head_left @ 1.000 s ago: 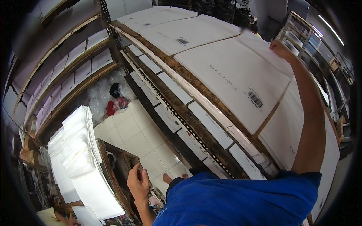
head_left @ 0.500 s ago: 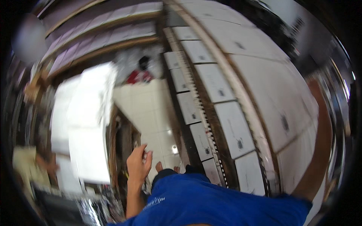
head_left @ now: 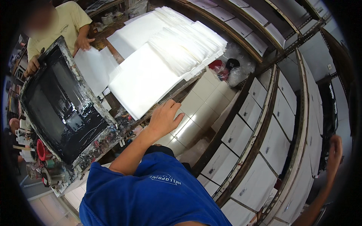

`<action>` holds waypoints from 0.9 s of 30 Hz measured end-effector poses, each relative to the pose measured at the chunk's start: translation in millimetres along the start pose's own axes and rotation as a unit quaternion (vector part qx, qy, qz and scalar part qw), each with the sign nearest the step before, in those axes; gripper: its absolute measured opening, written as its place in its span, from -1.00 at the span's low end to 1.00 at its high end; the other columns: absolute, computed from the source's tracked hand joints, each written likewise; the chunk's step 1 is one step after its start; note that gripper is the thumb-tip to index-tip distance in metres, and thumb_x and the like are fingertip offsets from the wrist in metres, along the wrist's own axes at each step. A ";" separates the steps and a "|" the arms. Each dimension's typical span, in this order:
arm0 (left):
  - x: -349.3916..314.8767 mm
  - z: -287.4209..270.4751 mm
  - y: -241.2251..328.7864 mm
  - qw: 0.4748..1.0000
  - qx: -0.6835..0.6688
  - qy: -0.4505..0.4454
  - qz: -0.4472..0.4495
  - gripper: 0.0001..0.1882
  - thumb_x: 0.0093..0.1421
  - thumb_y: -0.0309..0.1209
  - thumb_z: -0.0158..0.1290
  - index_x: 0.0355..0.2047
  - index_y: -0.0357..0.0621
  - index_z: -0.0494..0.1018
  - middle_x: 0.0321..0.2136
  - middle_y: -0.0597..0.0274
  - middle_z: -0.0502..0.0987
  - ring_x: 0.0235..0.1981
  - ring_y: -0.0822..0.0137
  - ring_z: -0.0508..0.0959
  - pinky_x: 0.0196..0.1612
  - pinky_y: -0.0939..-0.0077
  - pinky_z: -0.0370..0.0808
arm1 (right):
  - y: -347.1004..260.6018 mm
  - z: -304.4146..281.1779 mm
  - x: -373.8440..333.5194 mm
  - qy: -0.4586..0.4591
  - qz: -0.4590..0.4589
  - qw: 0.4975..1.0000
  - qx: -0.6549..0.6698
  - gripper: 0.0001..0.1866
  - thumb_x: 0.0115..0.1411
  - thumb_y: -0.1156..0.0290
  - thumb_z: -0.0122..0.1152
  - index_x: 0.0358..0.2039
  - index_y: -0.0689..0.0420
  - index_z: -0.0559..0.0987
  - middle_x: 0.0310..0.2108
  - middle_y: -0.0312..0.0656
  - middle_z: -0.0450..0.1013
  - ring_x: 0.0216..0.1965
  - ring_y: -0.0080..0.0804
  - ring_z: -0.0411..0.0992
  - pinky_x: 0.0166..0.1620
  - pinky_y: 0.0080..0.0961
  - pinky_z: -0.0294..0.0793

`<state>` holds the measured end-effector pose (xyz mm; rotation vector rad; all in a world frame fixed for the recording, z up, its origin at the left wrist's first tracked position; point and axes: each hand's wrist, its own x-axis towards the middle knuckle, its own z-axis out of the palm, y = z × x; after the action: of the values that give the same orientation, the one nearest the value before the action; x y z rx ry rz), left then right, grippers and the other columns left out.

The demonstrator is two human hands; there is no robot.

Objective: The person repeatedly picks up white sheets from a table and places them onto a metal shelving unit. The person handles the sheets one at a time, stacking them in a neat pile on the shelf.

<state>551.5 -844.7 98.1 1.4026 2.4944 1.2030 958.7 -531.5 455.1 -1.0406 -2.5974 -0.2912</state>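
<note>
My left hand (head_left: 163, 117) is empty, its fingers loosely bent and the thumb apart. It hovers beside the near edge of a stack of white sheets (head_left: 147, 75) on a work table; whether it touches the stack is hard to tell. Far out on the right, my right hand (head_left: 334, 152) is raised beside the shelves, with no object visible in it. Its fingers look loosely extended, though they are small and partly hidden. White sheets with printed marks (head_left: 234, 135) lie in rows on the rack between my hands.
Across the table at left, a co-worker (head_left: 62, 28) grips a tilted screen-printing frame (head_left: 68, 109) smeared with black ink. The co-worker's other hand rests by a white sheet (head_left: 96, 69). Tubs and a red ring-shaped item (head_left: 41, 150) stand lower left. Tiled floor (head_left: 192, 109) runs between table and rack.
My view has swung to the left, bringing the co-worker and inked frame into full sight. My left hand now appears closer to the white stack; my right arm remains stretched out to the right.
</note>
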 end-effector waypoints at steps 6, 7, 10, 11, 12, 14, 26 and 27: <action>8.5 -32.1 -33.8 0.992 0.015 0.125 -0.030 -0.73 0.08 -0.37 0.11 -0.23 -0.24 0.44 -0.31 0.03 0.45 -0.32 0.03 0.49 -0.27 0.26 0.44 | -211.9 60.6 43.4 -0.084 -0.211 0.971 0.079 -0.84 0.01 0.72 -0.01 -0.35 0.28 0.43 -0.25 -0.02 0.38 -0.18 -0.12 0.42 -0.10 -0.37 0.37; 17.8 -35.5 -36.6 0.987 0.005 0.157 -0.037 -0.76 0.07 -0.38 0.12 -0.28 -0.25 0.43 -0.35 0.06 0.43 -0.35 0.11 0.49 -0.29 0.30 0.44 | -228.5 60.6 41.5 -0.090 -0.219 0.968 0.081 -0.84 0.01 0.71 -0.01 -0.35 0.28 0.43 -0.25 -0.03 0.38 -0.19 -0.11 0.42 -0.11 -0.34 0.37; 43.7 -44.5 -62.7 0.972 0.031 0.220 -0.072 -0.79 0.06 -0.39 0.12 -0.33 -0.24 0.41 -0.34 0.09 0.41 -0.29 0.10 0.47 -0.26 0.29 0.43 | -261.5 68.8 48.6 -0.108 -0.261 0.954 0.102 -0.83 0.01 0.70 0.02 -0.34 0.25 0.45 -0.25 -0.05 0.40 -0.21 -0.08 0.43 -0.13 -0.28 0.38; 55.0 -47.2 -76.6 0.967 0.044 0.240 -0.081 -0.78 0.05 -0.38 0.13 -0.34 -0.23 0.40 -0.33 0.11 0.41 -0.29 0.11 0.46 -0.27 0.29 0.43 | -273.7 67.1 51.4 -0.113 -0.267 0.952 0.101 -0.84 0.01 0.69 0.02 -0.35 0.25 0.45 -0.25 -0.06 0.40 -0.22 -0.07 0.42 -0.13 -0.27 0.38; 68.4 -45.1 -89.6 0.961 0.055 0.257 -0.086 -0.78 0.05 -0.37 0.14 -0.35 -0.22 0.39 -0.33 0.12 0.40 -0.28 0.12 0.46 -0.28 0.29 0.43 | -278.7 65.5 51.5 -0.118 -0.269 0.951 0.099 -0.84 0.01 0.68 0.03 -0.35 0.24 0.45 -0.25 -0.06 0.40 -0.22 -0.07 0.42 -0.14 -0.26 0.38; 104.6 -25.4 -112.9 0.964 0.057 0.247 -0.081 -0.70 0.04 -0.32 0.16 -0.28 -0.20 0.38 -0.28 0.09 0.39 -0.20 0.11 0.43 -0.22 0.24 0.43 | -276.4 62.1 39.7 -0.121 -0.232 0.960 0.103 -0.84 0.01 0.67 0.04 -0.34 0.23 0.46 -0.26 -0.05 0.41 -0.22 -0.06 0.42 -0.14 -0.26 0.39; 201.7 51.3 -320.7 0.950 0.133 0.105 -0.262 -0.25 0.00 -0.28 0.14 0.20 -0.18 0.15 0.04 -0.10 0.39 0.02 -0.08 0.43 0.05 0.10 0.39 | -244.4 108.7 26.5 -0.198 -0.183 0.952 0.144 -0.82 0.01 0.59 0.04 -0.32 0.23 0.48 -0.34 -0.03 0.41 -0.30 -0.03 0.45 -0.23 -0.17 0.44; 204.3 49.5 -336.9 0.956 0.147 0.080 -0.239 -0.26 0.03 -0.29 0.12 0.22 -0.18 0.15 0.06 -0.11 0.38 0.01 -0.09 0.43 0.06 0.11 0.37 | -244.1 113.7 26.4 -0.222 -0.174 0.950 0.134 -0.81 0.01 0.57 0.03 -0.30 0.23 0.48 -0.31 -0.03 0.42 -0.28 -0.03 0.45 -0.21 -0.16 0.45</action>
<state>209.9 -761.7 -86.6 0.6734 2.9752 0.9055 745.0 -654.0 343.4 -0.5990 -3.1064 0.2468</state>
